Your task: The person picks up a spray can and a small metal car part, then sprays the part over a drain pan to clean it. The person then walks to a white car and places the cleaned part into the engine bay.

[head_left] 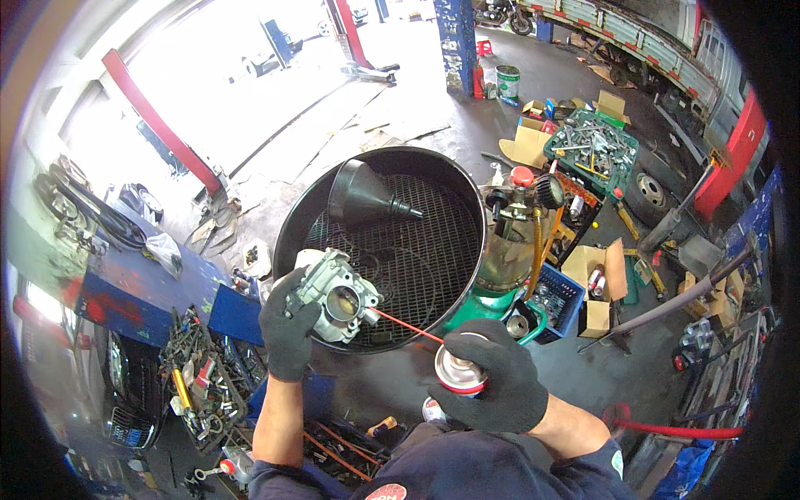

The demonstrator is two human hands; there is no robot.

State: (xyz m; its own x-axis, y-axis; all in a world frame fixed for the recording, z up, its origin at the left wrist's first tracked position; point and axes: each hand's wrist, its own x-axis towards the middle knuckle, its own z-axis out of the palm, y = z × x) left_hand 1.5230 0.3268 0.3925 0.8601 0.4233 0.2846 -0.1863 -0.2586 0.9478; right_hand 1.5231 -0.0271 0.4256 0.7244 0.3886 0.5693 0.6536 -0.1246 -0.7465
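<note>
A silver metal throttle body (337, 292) with a round bore is gripped at its left side by my left hand (289, 325), in a black glove. It is held over the near left rim of a round black drain pan (287, 225) with a mesh grate. In my right hand (496, 379), also black-gloved, is a spray can (460, 371), its base toward me. A thin red straw (406, 323) runs from the can to the right side of the throttle body. A black funnel (362, 196) lies on its side on the grate.
Right of the pan stands a tank with a gauge (548, 192) and hoses. Beyond are a blue crate (560, 300), a cardboard box (596, 312) and a green tray of metal parts (593, 146). Loose tools (204, 375) pile up on my left. Red lift posts (158, 121) stand farther off.
</note>
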